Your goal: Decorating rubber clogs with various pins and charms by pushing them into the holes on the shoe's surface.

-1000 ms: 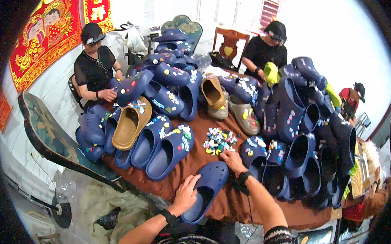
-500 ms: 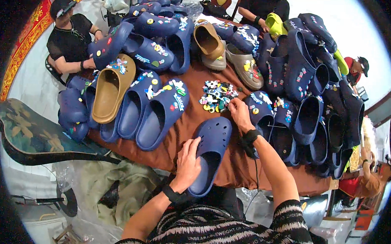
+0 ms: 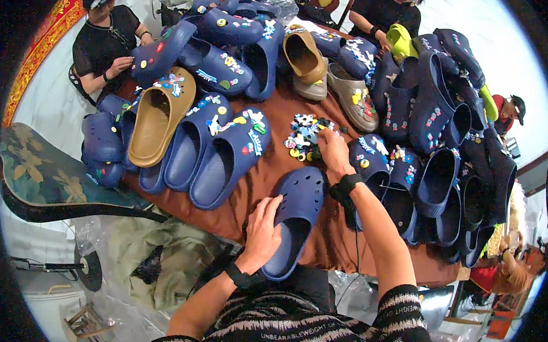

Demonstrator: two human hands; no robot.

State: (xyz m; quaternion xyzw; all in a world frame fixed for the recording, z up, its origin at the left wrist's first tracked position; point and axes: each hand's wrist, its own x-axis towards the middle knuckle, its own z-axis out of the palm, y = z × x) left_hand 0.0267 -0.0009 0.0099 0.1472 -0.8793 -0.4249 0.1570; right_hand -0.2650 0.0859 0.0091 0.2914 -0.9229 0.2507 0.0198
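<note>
**Bare clog at the table edge, one hand on it, one at the charms**

Nearest: one undecorated blue clog [image 3: 300, 199], holes along its toe, heel toward the wearer, at the near edge of the brown cloth [image 3: 271, 165]. Left hand [image 3: 263, 231] grasps its left side, fingers over the rim; thumb hidden. Handling, my reckoning: light, springy foam, smooth but not very slippery, hard to break; best held by the side wall or heel.

Just beyond: right hand [image 3: 334, 149] at the near right of a heap of small charms [image 3: 302, 136], fingers bunched; cannot tell whether one is pinched. Heap too jumbled to count. Charms probably light, small, easily dropped; fingertip work.

Either side, and further back: decorated navy clogs [image 3: 232, 160], overlapping, no sure count. Among them two tan clogs [image 3: 158, 116], two greyish clogs [image 3: 353, 100], two lime clogs [image 3: 402, 43] visible.

Farthest: one person at left [image 3: 106, 44], one across the table [image 3: 385, 24], one at far right [image 3: 508, 113]; perhaps a fourth lower right, unclear.
</note>
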